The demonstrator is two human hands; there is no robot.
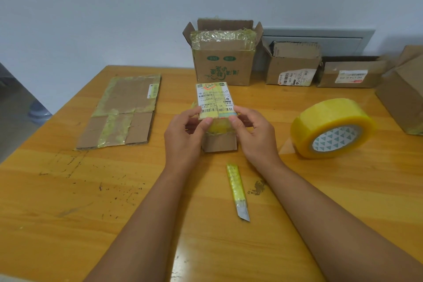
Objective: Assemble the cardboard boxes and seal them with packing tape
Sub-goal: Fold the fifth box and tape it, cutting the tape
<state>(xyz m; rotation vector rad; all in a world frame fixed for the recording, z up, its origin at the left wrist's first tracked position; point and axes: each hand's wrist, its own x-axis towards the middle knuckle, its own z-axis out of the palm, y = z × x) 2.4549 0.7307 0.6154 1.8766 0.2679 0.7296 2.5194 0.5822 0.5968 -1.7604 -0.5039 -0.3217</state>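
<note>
Head view: your left hand (183, 131) and right hand (253, 131) pinch a small box (215, 103) with curled fingers above the counter (68, 190) middle; yellowed tape and printed labels cover its brown cardboard.

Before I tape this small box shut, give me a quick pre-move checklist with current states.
1. Small box held by both hands: ok, left hand and right hand pinch its labelled top flaps.
2. Flaps closed flat: not ok, they stand raised.
3. Tape roll within reach: ok, on the table beside the right hand.
4. Tape's free end found: cannot tell.
5. Cutter at hand: ok, near the forearms, blade exposed.
6. A hand free for tape: not ok.
</note>
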